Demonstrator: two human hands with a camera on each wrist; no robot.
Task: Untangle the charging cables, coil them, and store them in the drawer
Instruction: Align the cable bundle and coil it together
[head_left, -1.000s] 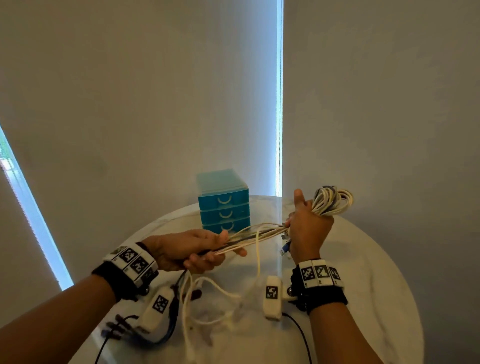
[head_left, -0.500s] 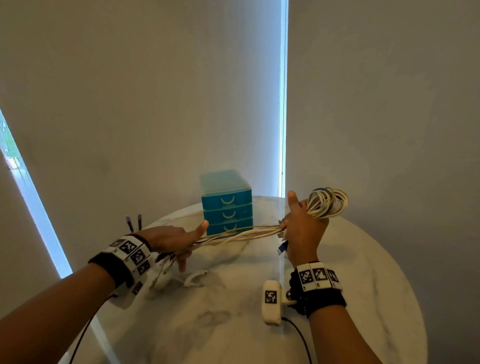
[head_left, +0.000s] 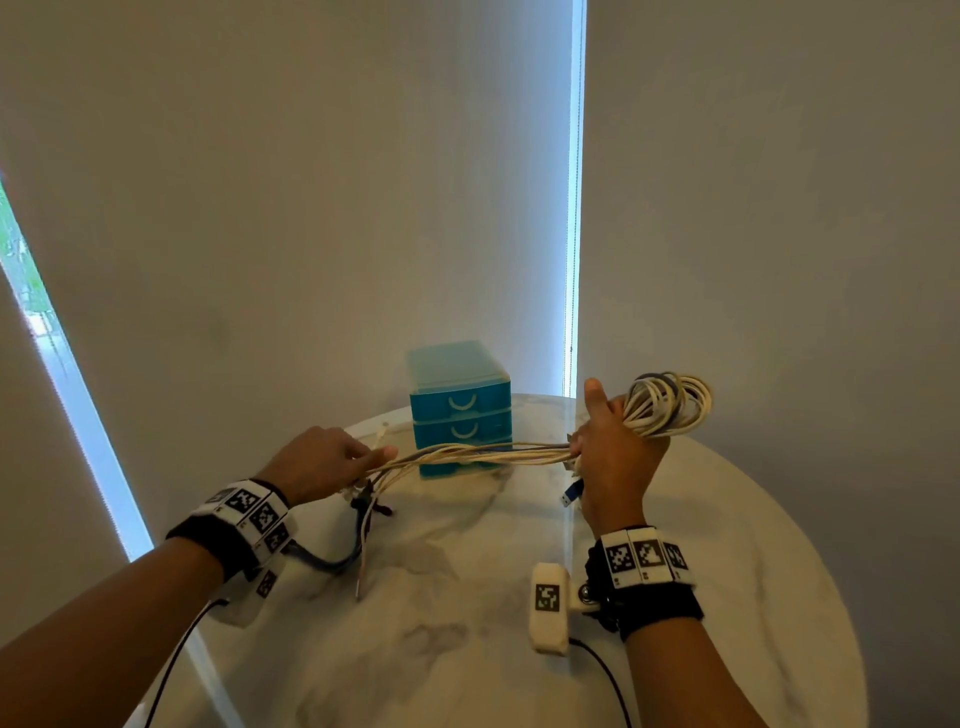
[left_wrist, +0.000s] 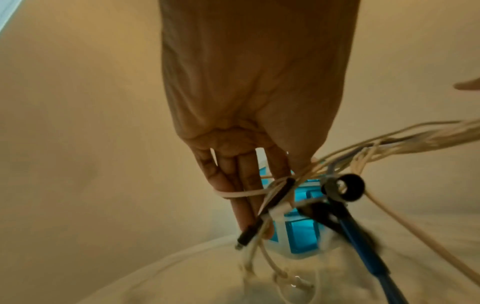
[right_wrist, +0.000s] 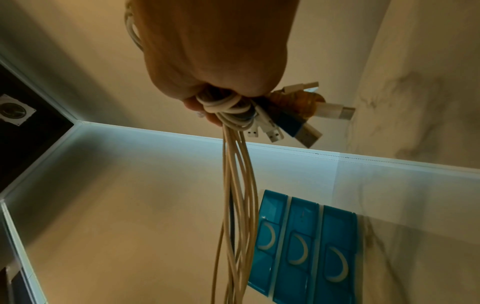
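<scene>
A bundle of white charging cables (head_left: 483, 453) stretches taut between my two hands, just in front of the teal three-drawer unit (head_left: 460, 410), whose drawers are all shut. My right hand (head_left: 610, 454) grips the coiled part (head_left: 667, 405) in a fist, thumb up. In the right wrist view several USB plugs (right_wrist: 298, 127) stick out below the fist (right_wrist: 215, 61). My left hand (head_left: 371, 458) pinches the strands near their far ends. In the left wrist view a white strand (left_wrist: 239, 193) loops over the fingers (left_wrist: 244, 185). A black plug (left_wrist: 259, 224) and a blue cable (left_wrist: 363, 246) hang below.
Both hands are over a round marble table (head_left: 727, 571), whose edge curves close on the right and front. The drawer unit stands at the back by the wall. Loose cable ends (head_left: 363, 540) dangle to the table under my left hand. A window strip (head_left: 67, 374) runs at the left.
My left hand has slid left along the strands, away from the right hand, drawing them straight. The loose loops have lifted off the table. The right hand has kept hold of the coil.
</scene>
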